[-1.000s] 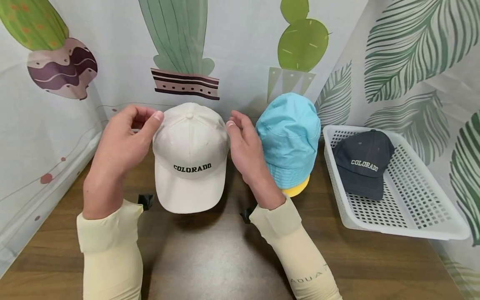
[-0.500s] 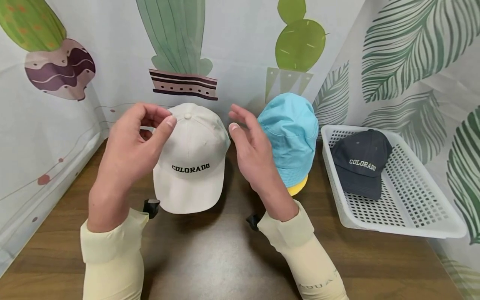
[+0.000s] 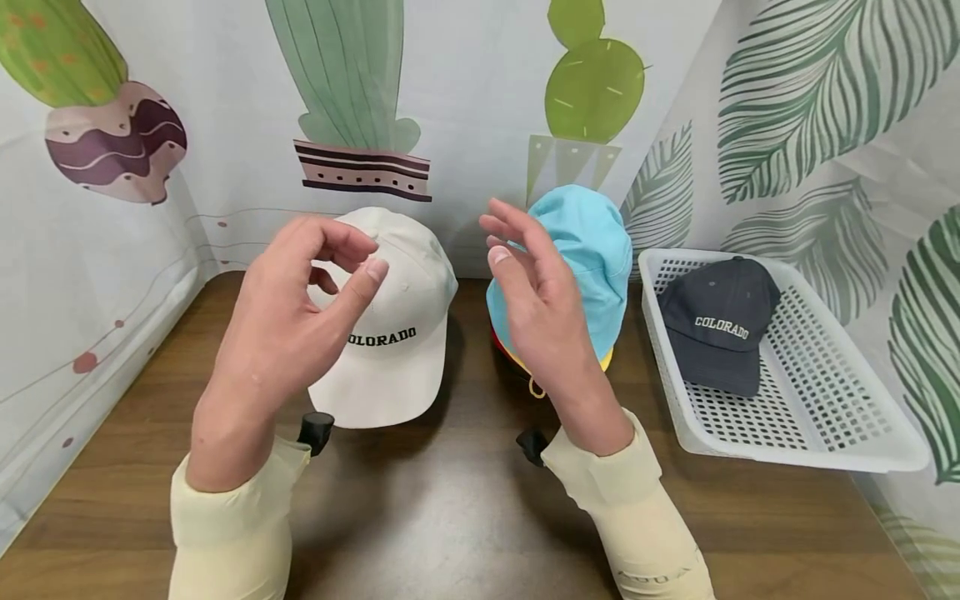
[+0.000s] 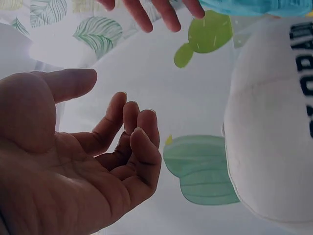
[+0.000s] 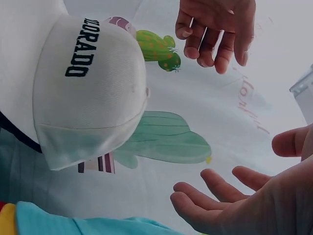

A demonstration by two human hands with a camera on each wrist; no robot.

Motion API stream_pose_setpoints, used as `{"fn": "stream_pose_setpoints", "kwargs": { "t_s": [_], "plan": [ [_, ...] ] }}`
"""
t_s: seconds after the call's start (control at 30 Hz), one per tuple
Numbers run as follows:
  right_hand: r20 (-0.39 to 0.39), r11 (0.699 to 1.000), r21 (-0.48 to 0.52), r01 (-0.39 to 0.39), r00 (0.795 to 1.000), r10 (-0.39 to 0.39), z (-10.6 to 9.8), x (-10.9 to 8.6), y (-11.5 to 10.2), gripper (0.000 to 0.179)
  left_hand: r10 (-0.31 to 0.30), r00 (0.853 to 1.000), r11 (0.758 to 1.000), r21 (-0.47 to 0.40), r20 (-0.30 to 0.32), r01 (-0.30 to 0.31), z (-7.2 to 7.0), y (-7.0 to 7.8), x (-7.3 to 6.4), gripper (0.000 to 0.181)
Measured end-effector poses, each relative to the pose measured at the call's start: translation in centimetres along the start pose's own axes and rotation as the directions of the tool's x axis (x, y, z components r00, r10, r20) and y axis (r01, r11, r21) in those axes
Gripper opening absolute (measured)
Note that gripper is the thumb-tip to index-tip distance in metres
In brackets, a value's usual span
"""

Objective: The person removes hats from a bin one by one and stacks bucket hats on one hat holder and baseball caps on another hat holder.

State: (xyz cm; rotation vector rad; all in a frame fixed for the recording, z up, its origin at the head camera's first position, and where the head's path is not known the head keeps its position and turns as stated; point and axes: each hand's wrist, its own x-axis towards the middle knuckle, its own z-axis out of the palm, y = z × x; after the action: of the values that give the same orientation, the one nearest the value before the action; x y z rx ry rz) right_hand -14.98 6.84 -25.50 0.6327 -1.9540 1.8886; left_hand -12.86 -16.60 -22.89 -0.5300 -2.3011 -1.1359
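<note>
A white baseball cap (image 3: 401, 317) lettered COLORADO stands on the table, brim toward me. My left hand (image 3: 285, 308) hovers in front of its left side, fingers loosely bent around air; the left wrist view shows the palm holding nothing and the white cap (image 4: 274, 127) apart from it. My right hand (image 3: 543, 308) is raised before a light blue bucket hat (image 3: 600, 242), hiding part of it, with fingers relaxed. In the right wrist view, the right hand (image 5: 254, 196) is likewise bare and the white cap (image 5: 98, 88) stands apart. Yellow and red edges show under the blue hat.
A white perforated basket (image 3: 832, 358) stands on the right of the wooden table (image 3: 435, 517), with a dark COLORADO cap (image 3: 723, 325) inside. A patterned cloth (image 3: 465, 83) with cacti and leaves hangs behind and along the sides.
Both hands have drawn back from the white cap's sides, toward me and rightward. The right hand now overlaps the blue hat more. The caps have stayed in place.
</note>
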Motion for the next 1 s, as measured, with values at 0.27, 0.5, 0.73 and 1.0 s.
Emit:
{"fn": "stream_pose_setpoints", "kwargs": {
  "t_s": [0.27, 0.5, 0.73, 1.0],
  "plan": [
    [0.005, 0.998, -0.013, 0.064, 0.998, -0.064, -1.0, -0.6, -0.9, 0.044, 0.066, 0.997, 0.998, -0.014, 0.030, -0.065, 0.9, 0.9, -0.1, 0.016],
    [0.002, 0.996, -0.011, 0.090, 0.996, -0.090, -1.6, -0.7, -0.9, 0.044, 0.107, 0.993, 0.994, -0.038, 0.041, -0.105, 1.8, 1.2, -0.2, 0.015],
    [-0.012, 0.993, -0.042, 0.113, 0.993, -0.114, -2.2, -0.6, -0.9, 0.043, 0.166, 0.984, 0.984, -0.070, 0.065, -0.161, 2.9, 1.7, -0.1, 0.015],
    [-0.008, 0.993, -0.053, 0.103, 0.995, -0.103, -2.7, -0.6, -1.0, 0.042, 0.178, 0.980, 0.983, -0.060, 0.084, -0.173, 3.9, 2.0, 0.1, 0.014]
  ]
}}
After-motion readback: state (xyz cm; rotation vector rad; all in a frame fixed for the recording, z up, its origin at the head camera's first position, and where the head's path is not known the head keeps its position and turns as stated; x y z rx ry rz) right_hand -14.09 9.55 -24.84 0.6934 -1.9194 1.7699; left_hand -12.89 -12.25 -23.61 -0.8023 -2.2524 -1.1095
